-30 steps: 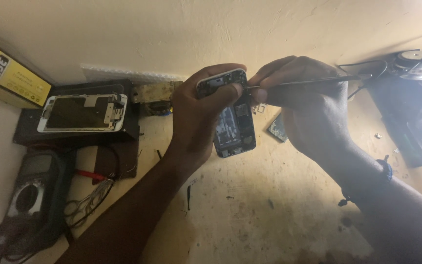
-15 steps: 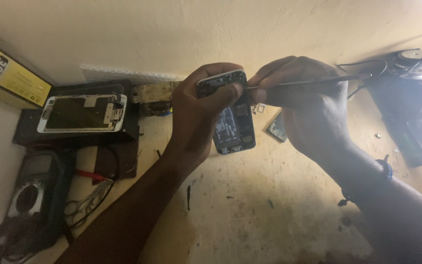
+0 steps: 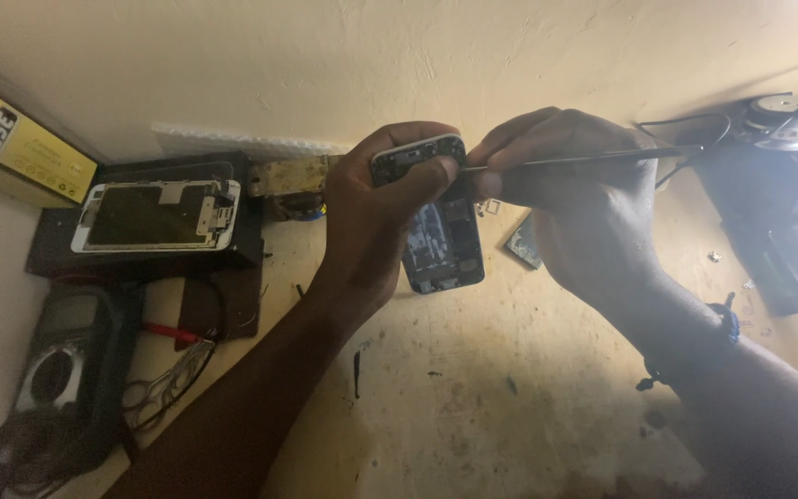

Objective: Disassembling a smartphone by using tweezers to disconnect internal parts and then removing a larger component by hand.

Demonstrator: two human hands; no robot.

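My left hand (image 3: 376, 217) grips an opened phone body (image 3: 436, 236), held upright above the worn yellowish bench (image 3: 510, 407) with its bare internals facing me. My thumb lies across its upper part. My right hand (image 3: 570, 199) holds a thin dark metal tool (image 3: 584, 160), pinched near the tip. The tool's point rests at the top edge of the phone, beside my left thumb. A dark bracelet (image 3: 708, 337) sits on my right wrist.
A detached phone screen (image 3: 154, 215) lies on a dark mat at the left. Below it sit a multimeter (image 3: 57, 365) with coiled leads and a red-handled tool (image 3: 173, 333). A small part (image 3: 522, 242) lies behind the phone. Dark equipment (image 3: 787, 222) fills the right edge. A yellow box (image 3: 11, 143) stands far left.
Both hands stay almost where they were. The phone and the tool tip have shifted only slightly at the phone's top edge.
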